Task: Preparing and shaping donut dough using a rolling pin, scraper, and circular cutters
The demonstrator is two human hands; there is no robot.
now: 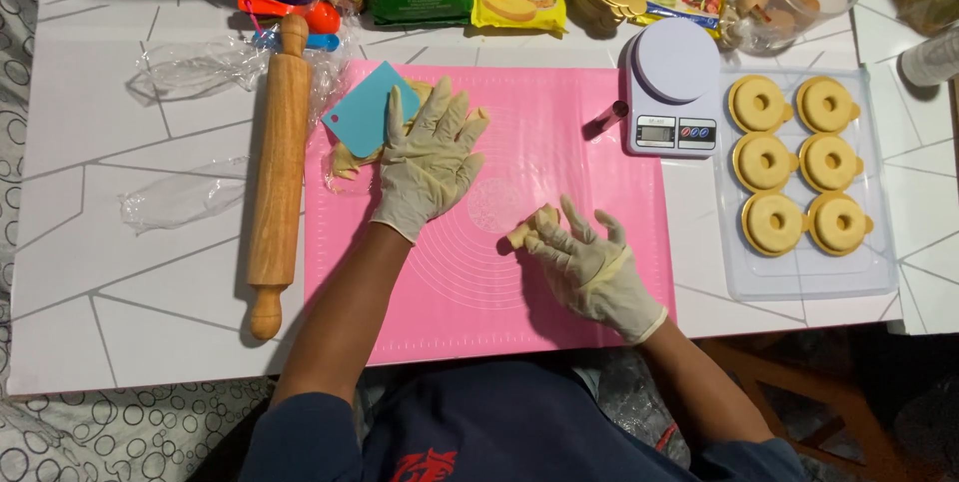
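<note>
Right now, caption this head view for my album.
Gloved left hand rests on dough; right hand pinches a small dough piece on pink mat.

Pale gloves and pale yellow dough on a pink mat

Both the left hand (430,157) and the right hand (589,262) wear cream-white gloves. Under them lies a bright pink mat (559,157) printed with faint white circles; the dough piece (527,229) at the right fingertips and the dough mass (350,157) under the left palm are pale yellow. Just left of the left fingers sits a light blue scraper (365,107), then a honey-brown wooden rolling pin (280,167). Beyond the right hand: a white scale (672,92) and golden-yellow moulds (799,162) in a clear tray (809,282). The table (130,272) is white with thin grey lines.
</note>
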